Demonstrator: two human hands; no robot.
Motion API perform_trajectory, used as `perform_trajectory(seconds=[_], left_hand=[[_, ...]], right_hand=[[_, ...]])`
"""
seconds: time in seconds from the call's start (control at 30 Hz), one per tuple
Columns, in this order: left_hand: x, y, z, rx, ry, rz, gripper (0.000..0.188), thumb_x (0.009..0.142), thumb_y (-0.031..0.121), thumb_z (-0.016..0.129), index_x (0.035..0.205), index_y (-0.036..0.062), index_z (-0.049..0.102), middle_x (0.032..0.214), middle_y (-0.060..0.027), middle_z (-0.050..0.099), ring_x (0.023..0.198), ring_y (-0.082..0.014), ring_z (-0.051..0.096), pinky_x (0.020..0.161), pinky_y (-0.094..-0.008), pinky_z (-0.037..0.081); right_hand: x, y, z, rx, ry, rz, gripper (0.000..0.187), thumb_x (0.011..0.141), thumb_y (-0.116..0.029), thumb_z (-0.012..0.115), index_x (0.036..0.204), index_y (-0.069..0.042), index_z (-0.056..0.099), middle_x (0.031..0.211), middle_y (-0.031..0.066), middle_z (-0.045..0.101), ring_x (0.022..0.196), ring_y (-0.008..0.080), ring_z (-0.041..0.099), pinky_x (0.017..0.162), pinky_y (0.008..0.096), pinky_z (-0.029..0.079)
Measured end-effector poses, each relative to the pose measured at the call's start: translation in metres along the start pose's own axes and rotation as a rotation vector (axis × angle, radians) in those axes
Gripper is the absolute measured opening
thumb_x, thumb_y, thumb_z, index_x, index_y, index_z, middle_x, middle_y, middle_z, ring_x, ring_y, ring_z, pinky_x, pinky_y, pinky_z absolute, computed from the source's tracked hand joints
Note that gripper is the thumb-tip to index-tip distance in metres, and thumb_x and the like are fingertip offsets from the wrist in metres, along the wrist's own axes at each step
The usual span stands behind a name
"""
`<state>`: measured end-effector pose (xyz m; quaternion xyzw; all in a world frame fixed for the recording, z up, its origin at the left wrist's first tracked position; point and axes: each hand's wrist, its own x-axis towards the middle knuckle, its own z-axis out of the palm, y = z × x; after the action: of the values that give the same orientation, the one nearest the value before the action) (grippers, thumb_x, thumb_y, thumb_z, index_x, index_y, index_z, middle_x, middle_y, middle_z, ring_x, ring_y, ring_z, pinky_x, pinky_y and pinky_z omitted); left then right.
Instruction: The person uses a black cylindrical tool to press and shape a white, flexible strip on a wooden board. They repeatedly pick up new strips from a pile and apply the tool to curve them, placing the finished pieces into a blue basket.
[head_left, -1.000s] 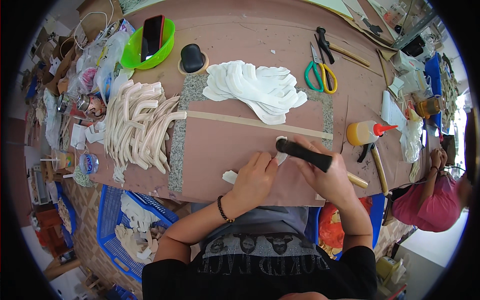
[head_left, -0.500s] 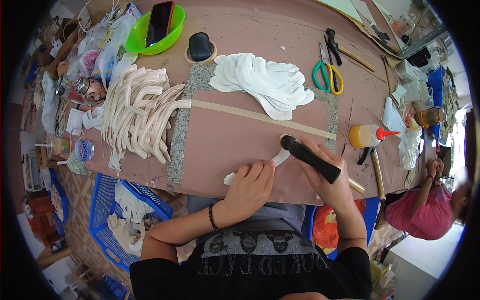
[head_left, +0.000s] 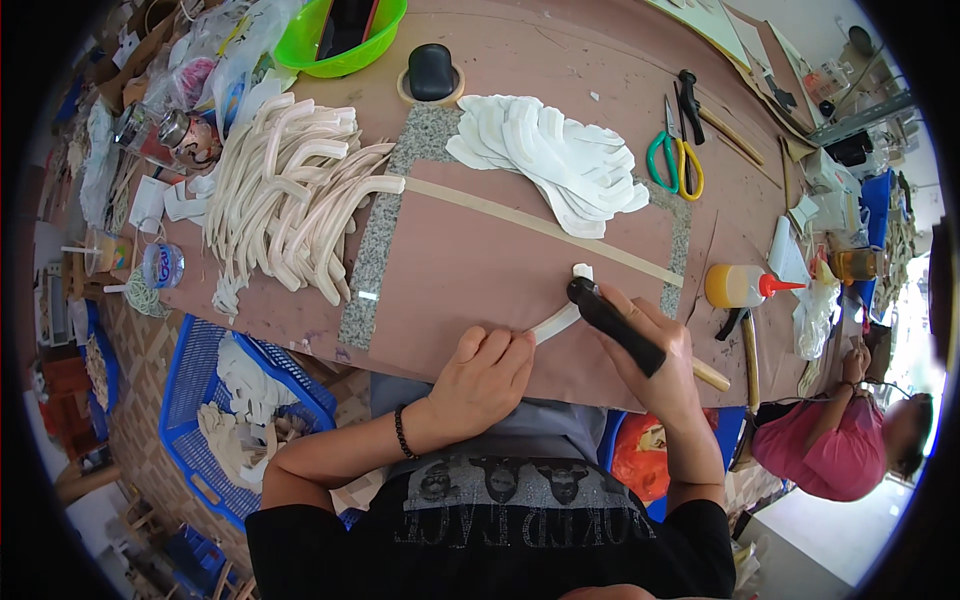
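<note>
My right hand (head_left: 657, 362) is wrapped round a hammer (head_left: 622, 328) with a long black head; the end of its pale wooden handle pokes out to the right. The hammer's rounded black end rests over a narrow, curved white strip (head_left: 556, 323), whose tip shows just beyond it. With its fingers bent, my left hand (head_left: 482, 378) pinches the strip's near end against the brown table covering (head_left: 450, 270). Farther back lies a pile of white curved pieces (head_left: 550, 160). To the left is a heap of cream padded strips (head_left: 290, 195).
Scissors (head_left: 676, 160) with green and yellow handles lie at the back right, near another hammer (head_left: 690, 100). A glue bottle (head_left: 735, 286) with a red nozzle stands at right. A blue basket (head_left: 205, 420) is below left. A person in pink (head_left: 830, 450) sits at far right.
The whole view has shifted slightly. The strip's end that showed left of my left hand is now hidden, and a white tip now shows beyond the hammer.
</note>
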<state>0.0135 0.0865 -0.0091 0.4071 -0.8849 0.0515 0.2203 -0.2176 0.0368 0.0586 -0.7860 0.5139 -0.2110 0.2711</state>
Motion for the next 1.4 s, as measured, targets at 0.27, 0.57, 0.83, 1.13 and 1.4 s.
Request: perform_trajectory(seconds=[0.27, 0.57, 0.83, 1.13, 1.4], left_hand=[[-0.012, -0.007, -0.007, -0.113, -0.057, -0.032, 0.034, 0.085, 0.012, 0.062, 0.113, -0.0052, 0.071, 0.097, -0.0058, 0.060, 0.092, -0.0208, 0.058, 0.094, -0.0411, 0.038], [-0.020, -0.003, -0.015, -0.089, -0.061, -0.072, 0.033, 0.085, 0.011, 0.063, 0.113, -0.0047, 0.071, 0.098, -0.0065, 0.061, 0.095, -0.0223, 0.059, 0.102, -0.0451, 0.037], [-0.028, -0.010, -0.023, -0.152, -0.114, -0.081, 0.034, 0.085, 0.011, 0.063, 0.115, -0.0037, 0.070, 0.102, -0.0078, 0.061, 0.097, -0.0229, 0.059, 0.104, -0.0467, 0.038], [-0.019, -0.023, -0.025, -0.485, -0.139, -0.268, 0.026, 0.084, 0.001, 0.069, 0.110, -0.0039, 0.070, 0.098, -0.0100, 0.061, 0.093, -0.0263, 0.061, 0.089, -0.0410, 0.043], [-0.001, 0.005, -0.006, -0.420, -0.042, -0.227, 0.029, 0.083, 0.002, 0.068, 0.110, -0.0059, 0.070, 0.091, -0.0095, 0.057, 0.087, -0.0270, 0.059, 0.077, -0.0374, 0.045]], right_hand=[[0.002, -0.004, -0.001, -0.023, -0.068, -0.022, 0.053, 0.084, -0.009, 0.078, 0.136, -0.008, 0.066, 0.094, 0.0154, 0.070, 0.081, 0.0375, 0.071, 0.069, 0.0429, 0.057], [0.010, -0.013, 0.001, -0.135, -0.043, -0.043, 0.041, 0.088, -0.013, 0.079, 0.128, -0.006, 0.071, 0.092, 0.0156, 0.072, 0.076, 0.0349, 0.071, 0.065, 0.0424, 0.056], [0.011, -0.016, 0.004, -0.073, -0.136, -0.068, 0.059, 0.080, -0.007, 0.075, 0.138, -0.007, 0.064, 0.091, 0.0130, 0.067, 0.073, 0.0340, 0.069, 0.064, 0.0430, 0.056], [0.008, -0.008, 0.006, -0.011, -0.120, -0.135, 0.064, 0.078, -0.001, 0.073, 0.140, -0.006, 0.062, 0.093, 0.0133, 0.066, 0.076, 0.0347, 0.068, 0.066, 0.0444, 0.055], [-0.005, -0.004, 0.007, -0.024, -0.105, -0.177, 0.055, 0.083, -0.009, 0.078, 0.136, -0.006, 0.064, 0.090, 0.0132, 0.066, 0.074, 0.0353, 0.068, 0.066, 0.0440, 0.056]])
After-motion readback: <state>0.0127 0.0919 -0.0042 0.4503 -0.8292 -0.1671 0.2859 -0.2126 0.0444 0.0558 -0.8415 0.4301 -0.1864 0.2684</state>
